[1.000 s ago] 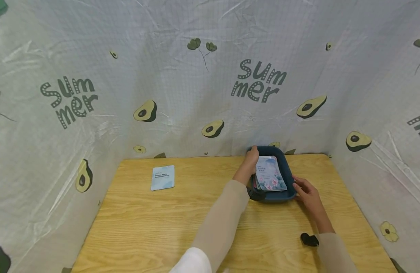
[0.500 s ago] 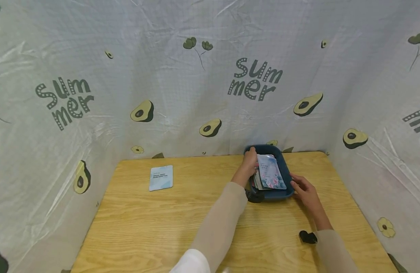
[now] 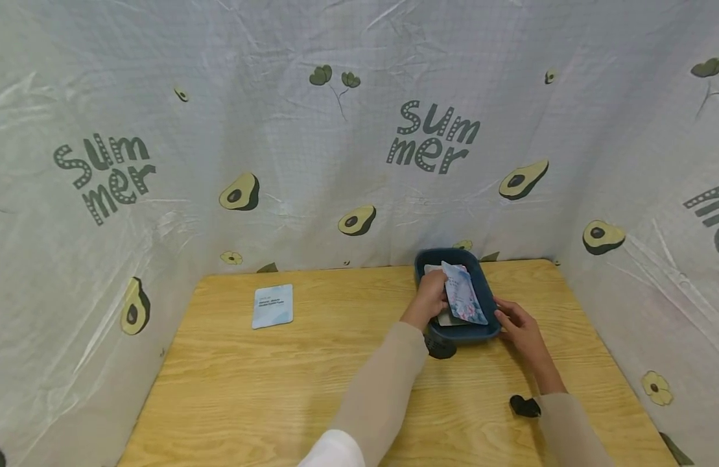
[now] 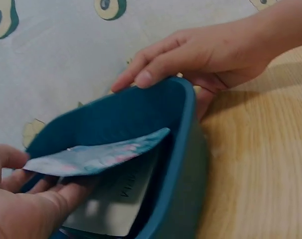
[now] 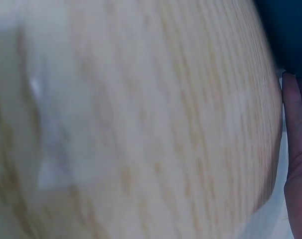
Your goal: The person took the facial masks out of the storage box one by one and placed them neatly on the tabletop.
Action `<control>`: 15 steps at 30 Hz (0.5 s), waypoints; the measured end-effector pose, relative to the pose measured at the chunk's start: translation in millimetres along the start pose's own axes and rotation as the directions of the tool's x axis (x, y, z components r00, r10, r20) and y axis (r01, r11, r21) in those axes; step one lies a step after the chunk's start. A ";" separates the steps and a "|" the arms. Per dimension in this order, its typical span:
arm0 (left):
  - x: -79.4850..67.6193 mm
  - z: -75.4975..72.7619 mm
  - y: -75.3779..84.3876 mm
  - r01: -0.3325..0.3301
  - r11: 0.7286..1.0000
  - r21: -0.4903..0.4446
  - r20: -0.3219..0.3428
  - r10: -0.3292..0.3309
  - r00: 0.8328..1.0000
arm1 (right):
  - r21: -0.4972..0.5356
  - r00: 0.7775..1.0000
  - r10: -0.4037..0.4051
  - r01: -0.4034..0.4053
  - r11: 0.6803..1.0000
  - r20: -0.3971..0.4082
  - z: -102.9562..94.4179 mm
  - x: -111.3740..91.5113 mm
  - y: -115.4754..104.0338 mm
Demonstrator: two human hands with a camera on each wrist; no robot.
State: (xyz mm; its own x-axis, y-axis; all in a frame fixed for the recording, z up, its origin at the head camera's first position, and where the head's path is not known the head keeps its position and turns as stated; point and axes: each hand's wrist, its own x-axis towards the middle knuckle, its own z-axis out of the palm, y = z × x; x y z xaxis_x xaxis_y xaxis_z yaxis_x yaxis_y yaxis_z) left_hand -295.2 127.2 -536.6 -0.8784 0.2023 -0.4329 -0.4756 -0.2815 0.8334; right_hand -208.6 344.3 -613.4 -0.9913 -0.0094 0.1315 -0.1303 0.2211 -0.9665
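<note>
A dark blue plastic basket (image 3: 482, 279) stands at the back right of the table. My left hand (image 3: 431, 297) reaches into it and pinches a floral, pink-and-blue flat sachet (image 3: 465, 295) by its left edge, thumb above and fingers below. In the left wrist view this sachet (image 4: 101, 158) is tilted, and a pale sachet (image 4: 113, 204) with dark letters lies beneath it. My right hand (image 3: 525, 334) holds the basket's right side near the front corner, with thumb and forefinger at the rim and other fingers against the outer wall.
A light blue sachet (image 3: 273, 306) lies flat on the wooden table (image 3: 312, 370) at the back left. Behind the basket hangs a white curtain (image 3: 289, 143) printed with avocados. A black wrist-worn device (image 3: 439, 347) sits below the left hand, another black device (image 3: 524, 407) by the right wrist.
My left hand has moved from the basket's left rim inward onto the floral sachet, which has slid and tilted off the sachets beneath. The right hand stays at the basket's side.
</note>
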 end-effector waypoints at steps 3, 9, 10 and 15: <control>1.0 -0.7 -6.0 -0.048 0.998 0.033 -0.006 0.048 0.999 | -0.005 1.000 0.011 -0.011 1.000 -0.001 1.0 0.0 0.4; 2.8 -0.5 -5.9 -0.139 0.987 0.085 -0.025 0.141 0.990 | -0.008 1.000 0.019 -0.019 1.000 -0.002 0.3 0.9 1.4; 3.1 0.0 -5.1 -0.152 0.983 0.098 -0.032 0.156 0.987 | -0.006 1.000 0.015 -0.015 1.000 -0.006 -0.1 0.9 1.7; 1.0 -2.9 0.8 -0.216 0.966 0.139 -0.035 0.223 0.974 | 0.000 1.000 0.001 -0.001 1.000 -0.013 1.3 -0.4 2.0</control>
State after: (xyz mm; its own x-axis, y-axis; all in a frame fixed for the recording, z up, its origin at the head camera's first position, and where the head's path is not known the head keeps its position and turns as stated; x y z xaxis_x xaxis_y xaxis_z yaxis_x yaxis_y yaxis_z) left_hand -296.6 124.5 -537.3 -0.9635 0.1016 -0.2477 -0.2630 -0.1857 0.9468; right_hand -208.4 343.5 -615.7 -0.9911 0.0036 0.1333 -0.1292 0.2209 -0.9667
